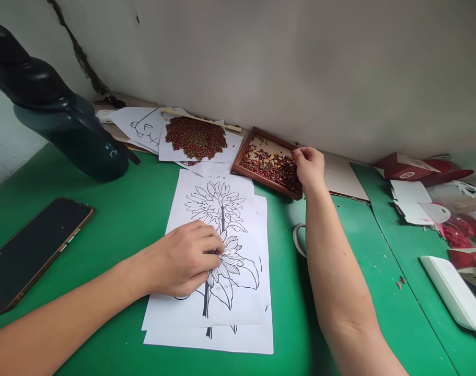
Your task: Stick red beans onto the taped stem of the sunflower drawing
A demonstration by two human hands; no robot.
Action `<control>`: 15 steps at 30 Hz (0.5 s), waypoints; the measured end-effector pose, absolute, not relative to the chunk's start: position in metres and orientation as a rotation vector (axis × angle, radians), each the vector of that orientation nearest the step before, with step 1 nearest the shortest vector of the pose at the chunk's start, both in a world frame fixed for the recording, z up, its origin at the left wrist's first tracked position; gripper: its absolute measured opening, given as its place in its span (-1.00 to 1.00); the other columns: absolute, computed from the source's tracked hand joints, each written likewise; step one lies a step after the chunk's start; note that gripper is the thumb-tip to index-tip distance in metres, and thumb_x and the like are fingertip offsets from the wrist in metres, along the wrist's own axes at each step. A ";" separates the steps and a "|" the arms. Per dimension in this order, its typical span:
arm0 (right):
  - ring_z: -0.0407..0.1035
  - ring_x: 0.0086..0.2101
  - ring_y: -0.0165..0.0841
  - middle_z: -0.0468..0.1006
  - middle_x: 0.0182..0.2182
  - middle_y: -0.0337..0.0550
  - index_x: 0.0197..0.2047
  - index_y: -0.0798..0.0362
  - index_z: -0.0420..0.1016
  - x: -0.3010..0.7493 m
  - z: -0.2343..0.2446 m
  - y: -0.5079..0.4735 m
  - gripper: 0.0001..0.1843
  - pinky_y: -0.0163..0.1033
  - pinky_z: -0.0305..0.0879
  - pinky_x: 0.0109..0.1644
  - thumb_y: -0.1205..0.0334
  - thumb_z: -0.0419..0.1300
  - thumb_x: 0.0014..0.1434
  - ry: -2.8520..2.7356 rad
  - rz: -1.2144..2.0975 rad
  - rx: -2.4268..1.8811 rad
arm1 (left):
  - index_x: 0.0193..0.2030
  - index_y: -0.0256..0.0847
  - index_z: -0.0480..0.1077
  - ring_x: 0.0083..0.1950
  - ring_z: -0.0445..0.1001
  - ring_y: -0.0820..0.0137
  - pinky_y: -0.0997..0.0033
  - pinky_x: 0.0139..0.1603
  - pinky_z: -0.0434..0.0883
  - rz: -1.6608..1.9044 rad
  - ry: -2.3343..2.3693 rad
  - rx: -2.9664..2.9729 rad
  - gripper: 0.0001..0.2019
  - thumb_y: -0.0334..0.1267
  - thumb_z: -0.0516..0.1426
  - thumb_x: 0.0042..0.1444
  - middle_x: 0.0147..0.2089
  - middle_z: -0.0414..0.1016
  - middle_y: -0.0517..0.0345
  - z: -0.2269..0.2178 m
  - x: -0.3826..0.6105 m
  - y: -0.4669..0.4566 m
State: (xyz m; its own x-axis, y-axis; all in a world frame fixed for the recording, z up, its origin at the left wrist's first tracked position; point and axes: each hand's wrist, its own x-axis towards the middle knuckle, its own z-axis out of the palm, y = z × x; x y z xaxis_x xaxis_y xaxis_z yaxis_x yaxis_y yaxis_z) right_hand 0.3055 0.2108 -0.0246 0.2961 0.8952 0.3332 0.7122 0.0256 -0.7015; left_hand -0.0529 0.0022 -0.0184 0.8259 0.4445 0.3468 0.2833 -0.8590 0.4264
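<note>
A white sheet with a black line drawing of a flower [222,230] lies on the green table [120,219], on top of other sheets. My left hand [186,258] rests on the drawing with its fingers curled together at the lower bloom; what they hold is hidden. My right hand [309,168] reaches into the right end of a brown wooden tray [242,152] of red and yellow beans, fingertips pinched together over the beans.
A sheet covered with glued red beans [196,138] lies by the wall among other drawings. A dark bottle [61,117] stands far left, a black phone [30,249] near left. Red and white paper boxes [410,169] and a white device [455,292] sit right.
</note>
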 end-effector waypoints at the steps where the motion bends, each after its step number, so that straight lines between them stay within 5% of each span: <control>1: 0.42 -0.28 -0.24 0.60 -0.32 -0.07 -0.27 0.04 0.51 0.306 -0.025 0.210 -0.81 -0.11 0.34 -0.11 0.15 0.12 0.17 -1.478 0.251 -1.747 | -0.28 -0.21 0.45 -0.11 0.42 0.27 0.18 -0.09 0.36 0.627 0.550 2.649 -0.85 -0.52 0.15 0.08 -0.11 0.57 0.15 -0.018 -0.053 0.002; 15: 0.47 -0.22 -0.10 0.67 -0.28 -0.02 -0.24 0.01 0.67 0.294 -0.017 0.201 -0.81 -0.02 0.32 -0.05 0.16 0.32 0.06 -1.658 0.219 -2.045 | -0.28 -0.21 0.44 -0.13 0.40 0.28 0.19 -0.09 0.34 0.611 0.546 2.657 -0.85 -0.52 0.13 0.10 -0.12 0.56 0.14 -0.019 -0.051 0.002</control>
